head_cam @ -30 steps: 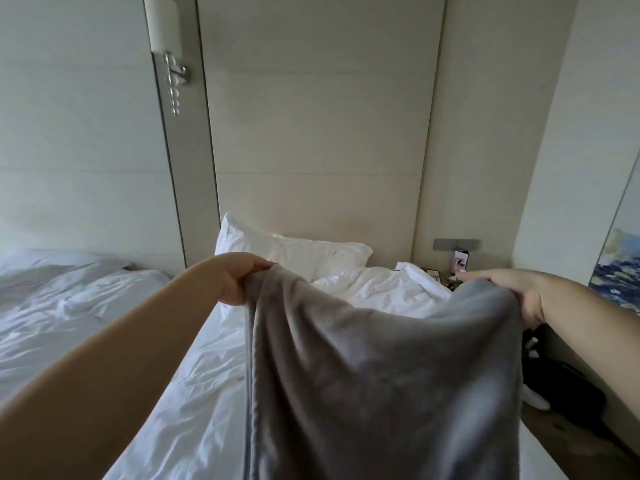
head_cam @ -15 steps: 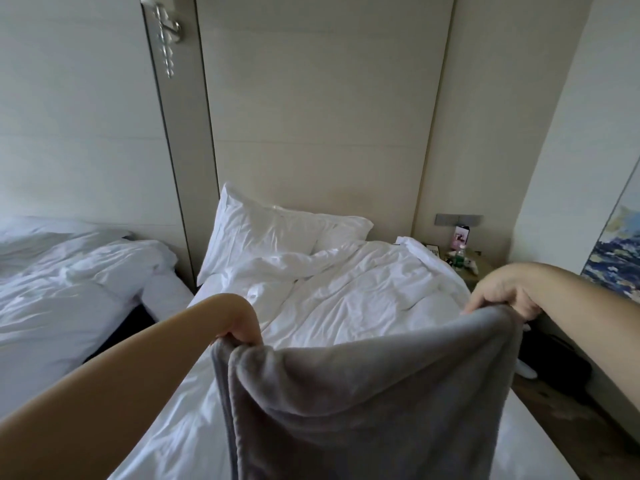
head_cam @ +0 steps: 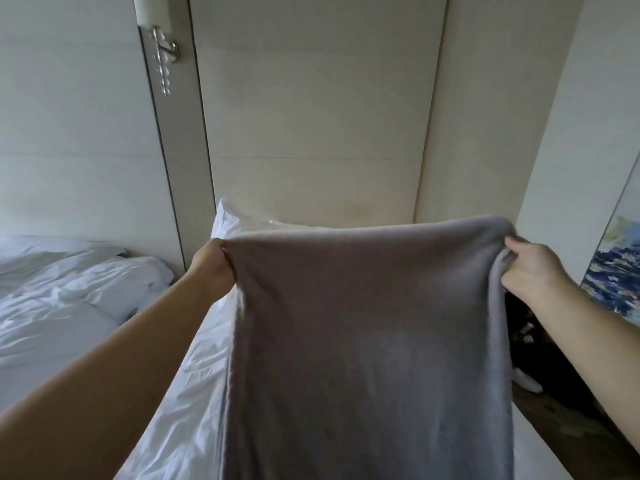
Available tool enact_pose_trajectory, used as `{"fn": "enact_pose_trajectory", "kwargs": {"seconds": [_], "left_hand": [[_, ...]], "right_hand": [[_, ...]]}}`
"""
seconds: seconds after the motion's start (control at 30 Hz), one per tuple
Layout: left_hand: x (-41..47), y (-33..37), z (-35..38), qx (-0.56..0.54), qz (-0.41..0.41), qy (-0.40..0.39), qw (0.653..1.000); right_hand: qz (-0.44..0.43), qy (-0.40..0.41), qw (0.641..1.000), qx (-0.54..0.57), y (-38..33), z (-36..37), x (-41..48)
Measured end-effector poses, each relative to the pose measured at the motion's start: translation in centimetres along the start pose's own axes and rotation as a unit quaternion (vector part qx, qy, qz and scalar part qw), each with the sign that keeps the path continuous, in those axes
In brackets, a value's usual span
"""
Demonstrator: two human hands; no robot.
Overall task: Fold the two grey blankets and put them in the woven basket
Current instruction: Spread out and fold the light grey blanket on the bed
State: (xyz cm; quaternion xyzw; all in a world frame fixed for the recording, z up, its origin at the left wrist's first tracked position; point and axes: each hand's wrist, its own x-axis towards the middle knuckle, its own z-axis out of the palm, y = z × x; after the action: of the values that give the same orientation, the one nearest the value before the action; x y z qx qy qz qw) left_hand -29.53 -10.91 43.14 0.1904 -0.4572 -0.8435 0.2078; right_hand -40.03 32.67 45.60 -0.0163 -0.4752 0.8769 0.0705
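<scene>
A grey blanket (head_cam: 367, 341) hangs stretched in the air in front of me, over the white bed. My left hand (head_cam: 213, 268) grips its upper left corner. My right hand (head_cam: 533, 271) grips the upper right corner, with bunched cloth between its fingers. The top edge runs taut between both hands. The blanket's lower part drops out of the frame. No second blanket and no woven basket are in sight.
A white bed (head_cam: 180, 403) with a pillow (head_cam: 228, 220) lies under the blanket. A second bed (head_cam: 59, 306) stands at the left. A wall lamp (head_cam: 162, 50) hangs above. Dark things lie on the floor (head_cam: 561, 379) at the right, below a blue painting (head_cam: 616, 275).
Both hands have lifted the blanket higher and pulled its top edge taut. It now covers most of the bed and the pillows. The view has tilted up.
</scene>
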Motion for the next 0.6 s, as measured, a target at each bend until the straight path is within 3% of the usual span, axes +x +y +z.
{"fn": "enact_pose_trajectory", "kwargs": {"seconds": [0.07, 0.2, 0.3, 0.37, 0.43, 0.6], "left_hand": [[-0.1, 0.0, 0.5, 0.050, -0.014, -0.006, 0.999], [-1.0, -4.3, -0.7, 0.166, -0.088, -0.071, 0.980], [-1.8, -11.4, -4.9, 0.240, -0.139, -0.024, 0.960], [-3.0, -17.2, -9.4, 0.290, -0.197, 0.040, 0.936], [-5.5, -23.0, -14.8, 0.328, -0.291, 0.074, 0.896], [-13.8, -32.3, -25.0, 0.318, -0.562, 0.088, 0.759]], "right_hand": [[0.024, 0.004, 0.999, 0.029, 0.2, -0.6, -0.5], [0.117, 0.003, 0.987, -0.114, 4.1, -3.7, -2.8], [0.239, 0.015, 0.944, -0.228, 10.5, -9.1, -4.5], [0.340, 0.030, 0.885, -0.316, 15.4, -13.6, -6.9], [0.448, 0.040, 0.802, -0.392, 20.0, -18.4, -10.7], [0.661, 0.082, 0.625, -0.407, 26.0, -26.6, -19.9]]}}
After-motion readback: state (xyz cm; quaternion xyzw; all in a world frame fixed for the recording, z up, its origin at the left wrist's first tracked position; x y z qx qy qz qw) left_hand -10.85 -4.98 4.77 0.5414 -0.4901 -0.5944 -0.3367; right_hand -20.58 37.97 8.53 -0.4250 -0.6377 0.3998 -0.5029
